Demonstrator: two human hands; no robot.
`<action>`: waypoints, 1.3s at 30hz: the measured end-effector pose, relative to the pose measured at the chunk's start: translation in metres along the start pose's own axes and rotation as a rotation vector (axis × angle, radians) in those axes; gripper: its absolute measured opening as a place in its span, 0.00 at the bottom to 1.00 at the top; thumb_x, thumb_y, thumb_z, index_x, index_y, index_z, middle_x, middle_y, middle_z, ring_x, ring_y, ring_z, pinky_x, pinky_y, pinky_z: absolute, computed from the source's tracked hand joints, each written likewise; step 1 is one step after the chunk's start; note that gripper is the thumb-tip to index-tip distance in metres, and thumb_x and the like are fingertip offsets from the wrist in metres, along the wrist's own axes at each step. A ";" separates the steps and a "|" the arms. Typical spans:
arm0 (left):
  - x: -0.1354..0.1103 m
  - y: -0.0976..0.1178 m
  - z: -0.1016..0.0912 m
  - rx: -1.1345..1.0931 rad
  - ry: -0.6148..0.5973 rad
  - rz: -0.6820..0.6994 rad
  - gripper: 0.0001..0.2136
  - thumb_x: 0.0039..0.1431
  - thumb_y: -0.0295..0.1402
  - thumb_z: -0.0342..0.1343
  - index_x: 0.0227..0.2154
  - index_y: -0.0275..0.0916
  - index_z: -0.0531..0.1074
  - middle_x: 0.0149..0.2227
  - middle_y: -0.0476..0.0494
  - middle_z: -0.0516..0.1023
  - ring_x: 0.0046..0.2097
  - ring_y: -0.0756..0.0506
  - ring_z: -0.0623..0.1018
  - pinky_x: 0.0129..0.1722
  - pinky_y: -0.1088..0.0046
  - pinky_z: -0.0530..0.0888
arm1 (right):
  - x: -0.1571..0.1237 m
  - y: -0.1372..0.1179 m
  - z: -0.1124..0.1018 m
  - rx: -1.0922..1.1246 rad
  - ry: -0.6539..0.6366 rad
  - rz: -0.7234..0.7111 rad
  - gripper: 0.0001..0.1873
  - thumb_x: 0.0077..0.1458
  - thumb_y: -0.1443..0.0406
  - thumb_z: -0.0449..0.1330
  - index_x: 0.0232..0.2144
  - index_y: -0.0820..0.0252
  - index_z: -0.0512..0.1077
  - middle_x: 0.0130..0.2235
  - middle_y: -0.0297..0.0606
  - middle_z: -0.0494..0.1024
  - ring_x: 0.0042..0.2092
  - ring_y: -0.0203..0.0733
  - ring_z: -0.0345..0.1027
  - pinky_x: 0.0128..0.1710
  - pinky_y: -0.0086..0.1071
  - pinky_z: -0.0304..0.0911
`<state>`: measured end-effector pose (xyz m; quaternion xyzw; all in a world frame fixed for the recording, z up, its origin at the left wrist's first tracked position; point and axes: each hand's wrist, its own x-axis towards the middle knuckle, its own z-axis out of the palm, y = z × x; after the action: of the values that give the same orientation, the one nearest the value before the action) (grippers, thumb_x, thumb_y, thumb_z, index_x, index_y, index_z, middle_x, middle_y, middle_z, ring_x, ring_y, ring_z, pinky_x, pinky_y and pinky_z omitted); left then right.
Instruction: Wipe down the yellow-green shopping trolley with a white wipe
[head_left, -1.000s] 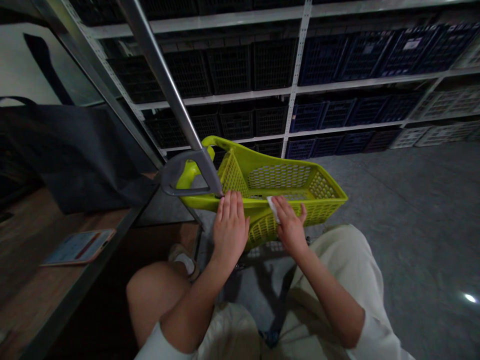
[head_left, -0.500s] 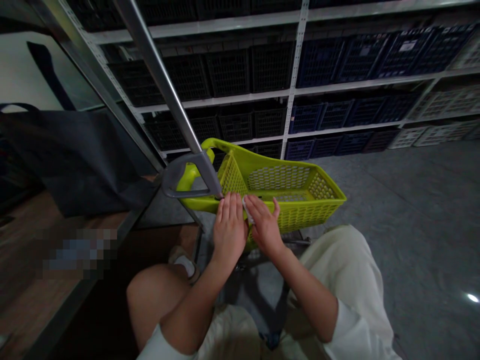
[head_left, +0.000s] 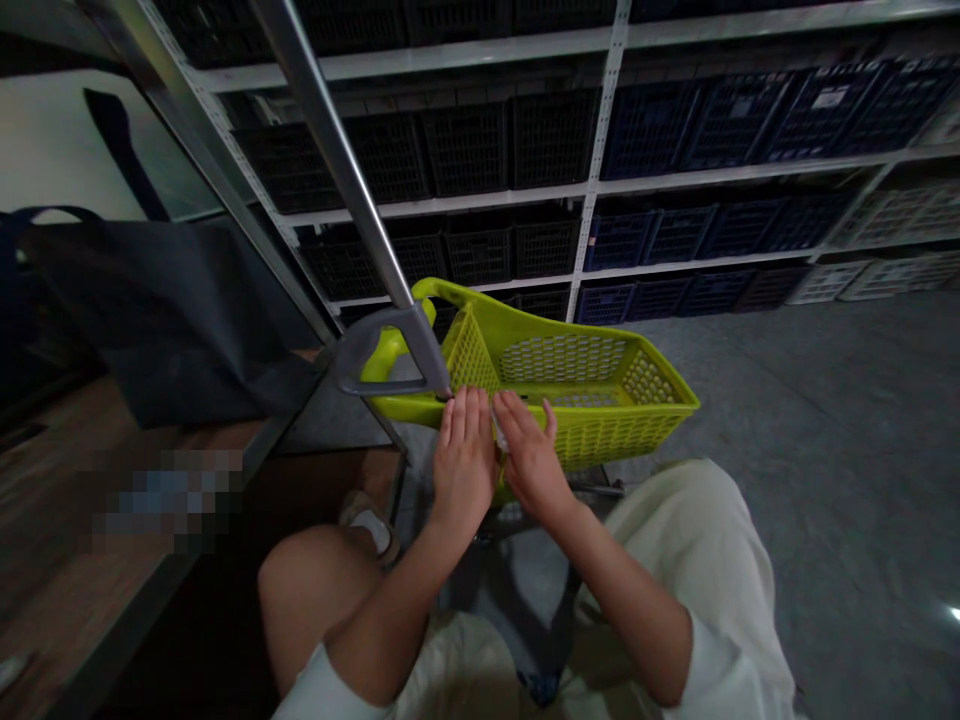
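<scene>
A lime-green plastic basket (head_left: 600, 385) sits on a small cart in front of me, its near rim just beyond my knees. My left hand (head_left: 463, 462) lies flat on that rim, fingers stretched out together, beside the grey metal handle bracket (head_left: 379, 355). My right hand (head_left: 529, 455) rests right next to it on the basket's near wall, pressing a small white cloth (head_left: 498, 432) that shows between the two hands. Most of the cloth is hidden under my right fingers.
A slanted metal pole (head_left: 337, 165) rises from the bracket. Shelves of dark and blue crates (head_left: 675, 130) fill the wall ahead. At the left a dark bag (head_left: 172, 310) stands on a wooden surface (head_left: 82, 560). Grey floor (head_left: 847, 440) spreads to the right.
My right hand with the white cloth slid left along the basket's near wall until it came beside my left hand. The left hand stayed on the rim.
</scene>
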<state>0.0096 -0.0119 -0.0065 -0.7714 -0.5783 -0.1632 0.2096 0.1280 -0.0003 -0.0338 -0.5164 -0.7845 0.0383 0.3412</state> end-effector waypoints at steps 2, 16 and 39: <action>0.000 -0.001 0.000 0.012 -0.001 0.008 0.27 0.62 0.26 0.47 0.64 0.21 0.58 0.66 0.26 0.62 0.69 0.34 0.59 0.68 0.54 0.58 | 0.004 -0.010 0.002 0.028 -0.012 -0.037 0.41 0.47 0.78 0.44 0.66 0.63 0.57 0.67 0.44 0.61 0.70 0.39 0.47 0.69 0.48 0.26; 0.001 0.005 0.000 -0.016 -0.011 -0.004 0.30 0.64 0.31 0.49 0.65 0.18 0.53 0.67 0.24 0.59 0.69 0.34 0.57 0.69 0.54 0.54 | -0.021 0.047 -0.006 -0.061 0.136 0.331 0.39 0.47 0.77 0.44 0.62 0.57 0.62 0.64 0.44 0.67 0.67 0.43 0.56 0.66 0.54 0.33; -0.002 0.016 0.002 -0.065 0.044 -0.022 0.33 0.63 0.36 0.51 0.65 0.20 0.52 0.67 0.24 0.59 0.70 0.33 0.55 0.69 0.50 0.54 | -0.032 0.089 -0.025 -0.046 0.133 0.318 0.36 0.48 0.77 0.44 0.59 0.57 0.66 0.63 0.44 0.69 0.66 0.44 0.57 0.66 0.56 0.31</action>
<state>0.0245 -0.0159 -0.0114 -0.7675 -0.5765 -0.2011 0.1954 0.2198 0.0071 -0.0673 -0.6428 -0.6695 0.0398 0.3701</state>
